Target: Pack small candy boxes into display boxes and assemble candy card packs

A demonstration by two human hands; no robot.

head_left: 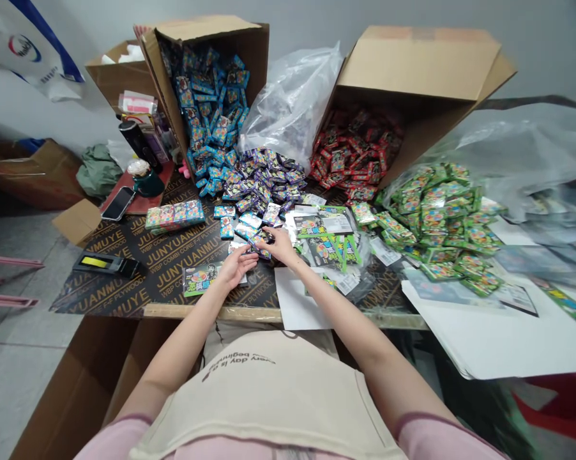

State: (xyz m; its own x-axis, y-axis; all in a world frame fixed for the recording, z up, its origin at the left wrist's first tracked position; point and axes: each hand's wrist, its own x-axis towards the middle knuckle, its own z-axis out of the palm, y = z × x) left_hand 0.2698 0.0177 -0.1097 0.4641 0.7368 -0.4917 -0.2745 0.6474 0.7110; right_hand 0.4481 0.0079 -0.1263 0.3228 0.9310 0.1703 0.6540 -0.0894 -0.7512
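Observation:
My left hand is palm up at the table's front, fingers stretched out beside small purple packets; I see nothing gripped in it. Close on its right, my right hand has its fingers bent around a small purple packet, partly hidden by the fingers. Just beyond both hands lie loose blue-and-white packets and a heap of purple packets. Under my left hand is a flat green-and-black printed bag. More of these printed bags lie right of my right hand.
Behind stand cardboard boxes with blue packets and red packets. Green packets are heaped at right. At left are a bundle of packets, a phone, a jar and a black tool. White sheets overhang the front edge.

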